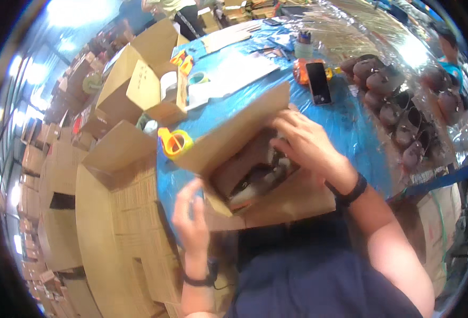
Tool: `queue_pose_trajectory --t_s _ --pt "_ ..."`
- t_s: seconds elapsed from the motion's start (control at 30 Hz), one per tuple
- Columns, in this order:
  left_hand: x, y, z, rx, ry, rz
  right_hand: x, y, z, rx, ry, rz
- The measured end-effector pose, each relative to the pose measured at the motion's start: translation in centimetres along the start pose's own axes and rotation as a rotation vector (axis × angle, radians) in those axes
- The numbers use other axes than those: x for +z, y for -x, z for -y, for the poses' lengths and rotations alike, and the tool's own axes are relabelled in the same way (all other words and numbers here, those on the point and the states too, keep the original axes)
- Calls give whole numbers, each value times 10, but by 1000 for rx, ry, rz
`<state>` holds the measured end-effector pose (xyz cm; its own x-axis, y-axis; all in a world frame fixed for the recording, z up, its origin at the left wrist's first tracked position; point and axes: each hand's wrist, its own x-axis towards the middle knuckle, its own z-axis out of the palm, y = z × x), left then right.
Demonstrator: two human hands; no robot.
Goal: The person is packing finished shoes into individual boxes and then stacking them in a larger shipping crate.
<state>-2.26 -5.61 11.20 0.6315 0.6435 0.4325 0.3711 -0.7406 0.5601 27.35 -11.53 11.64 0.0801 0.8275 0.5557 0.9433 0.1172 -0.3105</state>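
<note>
In front of me an opened brown cardboard box (234, 139) sits tilted on the table, its long flaps raised at the far side and lowered toward me. Inside lie dark brown and black items (265, 172); their exact kind does not show. My left hand (191, 214) is beside the box's left end, fingers apart and holding nothing. Over the right end of the box reaches my right hand (308, 140), its fingers loosely bent near the far flap's corner and its thumb apart above the contents. A dark band circles each wrist.
Blue sheeting (361, 143) covers the table. A yellow tape dispenser (174, 143) lies left of the box, a phone (318, 83) beyond it. Brown rounded items (390, 98) cluster at the right. A large open carton (133, 206) stands at left; a person (183, 16) is far off.
</note>
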Motion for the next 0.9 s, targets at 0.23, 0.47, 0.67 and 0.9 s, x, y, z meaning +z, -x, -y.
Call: queue_pose_trajectory --t_s 0.23,0.47,0.67,0.9 --pt "58 -21 25 147 -297 143 -8 13 -25 -46 0 310" --pt "69 4 80 -427 596 -283 21 37 -31 83 -53 -160" --pt "99 0 78 -385 975 -288 41 28 -83 495 -805 -54" --pt "46 6 45 21 88 -96 4 23 -78 37 -483 370"
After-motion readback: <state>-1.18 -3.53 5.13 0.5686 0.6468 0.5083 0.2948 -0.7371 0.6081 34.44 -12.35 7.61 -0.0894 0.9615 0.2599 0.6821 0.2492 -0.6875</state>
